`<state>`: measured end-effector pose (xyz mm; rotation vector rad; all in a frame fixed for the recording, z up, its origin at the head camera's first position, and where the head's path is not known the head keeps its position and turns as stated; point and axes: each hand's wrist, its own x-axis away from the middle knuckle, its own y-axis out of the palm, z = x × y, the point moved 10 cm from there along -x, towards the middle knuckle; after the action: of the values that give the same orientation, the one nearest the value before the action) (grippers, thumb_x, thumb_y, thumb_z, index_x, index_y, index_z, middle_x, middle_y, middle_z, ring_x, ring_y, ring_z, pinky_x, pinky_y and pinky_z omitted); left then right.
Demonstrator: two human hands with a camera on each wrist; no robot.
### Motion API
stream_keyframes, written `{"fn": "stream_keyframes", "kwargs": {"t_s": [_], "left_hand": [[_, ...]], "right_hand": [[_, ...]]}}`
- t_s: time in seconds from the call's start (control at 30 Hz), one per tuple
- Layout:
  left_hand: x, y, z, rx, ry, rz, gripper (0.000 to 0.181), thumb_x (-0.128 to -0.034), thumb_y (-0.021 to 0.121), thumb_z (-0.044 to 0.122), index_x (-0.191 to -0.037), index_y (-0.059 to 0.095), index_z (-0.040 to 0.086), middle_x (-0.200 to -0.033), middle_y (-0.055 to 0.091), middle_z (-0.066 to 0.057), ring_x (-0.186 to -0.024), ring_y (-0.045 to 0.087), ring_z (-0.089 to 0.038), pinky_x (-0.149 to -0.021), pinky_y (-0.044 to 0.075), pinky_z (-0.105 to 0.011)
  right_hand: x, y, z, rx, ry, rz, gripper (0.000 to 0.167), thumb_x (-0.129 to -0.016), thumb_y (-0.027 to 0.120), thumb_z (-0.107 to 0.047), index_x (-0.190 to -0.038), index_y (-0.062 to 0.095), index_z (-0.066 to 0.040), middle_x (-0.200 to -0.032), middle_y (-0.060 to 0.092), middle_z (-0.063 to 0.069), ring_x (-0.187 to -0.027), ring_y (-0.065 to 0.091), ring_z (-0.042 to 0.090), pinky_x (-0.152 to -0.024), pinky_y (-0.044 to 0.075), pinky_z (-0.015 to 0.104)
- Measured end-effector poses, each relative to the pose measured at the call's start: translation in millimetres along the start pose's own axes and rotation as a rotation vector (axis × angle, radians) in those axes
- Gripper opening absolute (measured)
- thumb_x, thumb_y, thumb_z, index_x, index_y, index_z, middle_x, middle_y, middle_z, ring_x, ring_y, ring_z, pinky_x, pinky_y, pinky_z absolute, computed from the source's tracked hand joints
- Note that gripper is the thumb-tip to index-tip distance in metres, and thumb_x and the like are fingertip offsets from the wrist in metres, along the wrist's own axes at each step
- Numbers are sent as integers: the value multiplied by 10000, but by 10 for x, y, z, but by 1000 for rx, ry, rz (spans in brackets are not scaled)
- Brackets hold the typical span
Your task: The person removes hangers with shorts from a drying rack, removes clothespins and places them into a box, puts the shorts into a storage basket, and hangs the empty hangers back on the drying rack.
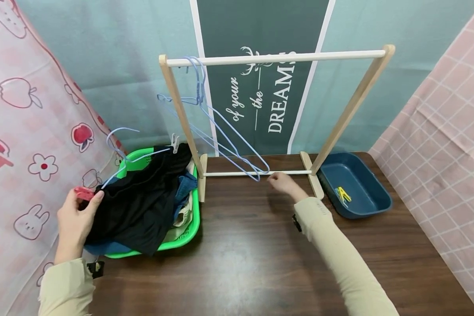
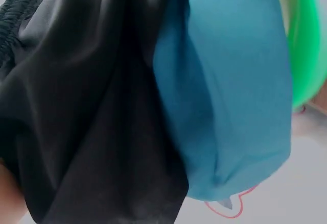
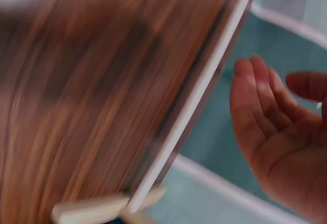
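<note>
My left hand [image 1: 76, 215] pinches a red clothespin [image 1: 84, 193] at the left end of a blue wire hanger [image 1: 120, 154]. Black elastic-waisted shorts or trousers [image 1: 142, 206] hang from that hanger over the green basket [image 1: 196, 219]; a white clothespin [image 1: 175, 143] grips their far corner. The left wrist view shows the black cloth [image 2: 102, 101] beside a blue garment [image 2: 235, 81], with only a bit of the hand at its edge. My right hand [image 1: 286, 183] holds nothing, its fingers loosely bent in the right wrist view, near the lower tips of empty blue hangers [image 1: 231, 147].
The wooden rack [image 1: 351, 101] stands at the back, its white top rail [image 1: 276, 58] bearing the empty hangers and a lower white rail [image 1: 237, 174] close to the table [image 1: 237, 263]. A dark blue bin [image 1: 363, 184] with yellow clothespins [image 1: 343, 194] sits at right.
</note>
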<state>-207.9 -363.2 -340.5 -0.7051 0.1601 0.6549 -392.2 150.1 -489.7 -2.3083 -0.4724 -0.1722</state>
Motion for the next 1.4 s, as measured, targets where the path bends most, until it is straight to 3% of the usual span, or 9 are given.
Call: {"fn": "stream_keyframes", "kwargs": {"t_s": [0.13,0.23,0.3,0.53,0.7,0.9,1.1,1.23,1.4], "left_hand": [[5,7,57,-29,28,-4,162,-887,654,258,-927,554,136,-696,406,441,-704,376,190,-689,287,-129],[3,-8,74,49,43,15,109,-889,654,188,-875,554,231,-703,433,444,-706,414,205,-685,305,-108],[-8,-14,44,144,28,22,245,-886,655,126,-854,524,331,-716,485,416,-709,461,196,-681,313,-56],[-9,-88,-108,271,-65,29,320,-871,648,36,-808,571,340,-657,560,326,-606,475,123,-628,346,-54],[20,-115,-24,242,-5,25,341,-862,649,53,-783,563,373,-601,524,324,-553,429,115,-583,333,-60],[43,-221,50,258,161,127,296,-859,651,122,-824,551,398,-670,521,362,-594,440,168,-626,330,-48],[44,-352,-64,369,167,229,218,-856,643,127,-838,572,333,-688,553,305,-616,459,139,-650,338,-68],[63,-405,-43,330,203,268,191,-855,646,181,-831,559,349,-622,510,350,-583,409,153,-624,307,-69],[108,-524,-57,310,246,408,136,-824,666,393,-794,536,366,-588,450,328,-559,355,126,-582,239,-93]], "right_hand": [[12,348,-378,24,-105,-110,287,-969,486,-230,-1076,654,-24,-843,683,121,-779,657,201,-739,517,304],[144,490,-801,53,-138,-144,280,-974,446,-137,-1124,618,26,-918,688,186,-851,667,258,-771,523,309],[184,549,-1048,57,-207,-138,280,-985,430,-124,-1127,622,23,-929,693,183,-865,673,267,-741,517,266],[251,605,-1791,-22,-382,-36,257,-1004,451,-133,-1130,652,-35,-946,705,114,-889,665,214,-727,501,228],[234,538,-2165,-38,-441,103,279,-1005,477,-182,-1222,620,-81,-1141,689,89,-998,658,205,-838,523,330],[148,448,-2437,-71,-456,182,327,-998,491,-169,-1304,550,-68,-1260,629,105,-1100,620,226,-923,502,349],[139,341,-2549,-146,-463,223,349,-994,502,-176,-1323,529,-62,-1286,612,102,-1151,599,215,-959,491,322],[161,318,-2584,-178,-479,235,354,-993,507,-193,-1321,531,-62,-1281,608,95,-1178,578,208,-983,482,343],[164,343,-2598,-193,-493,235,359,-993,508,-215,-1313,537,-54,-1287,599,94,-1209,552,205,-1001,467,366]]}}
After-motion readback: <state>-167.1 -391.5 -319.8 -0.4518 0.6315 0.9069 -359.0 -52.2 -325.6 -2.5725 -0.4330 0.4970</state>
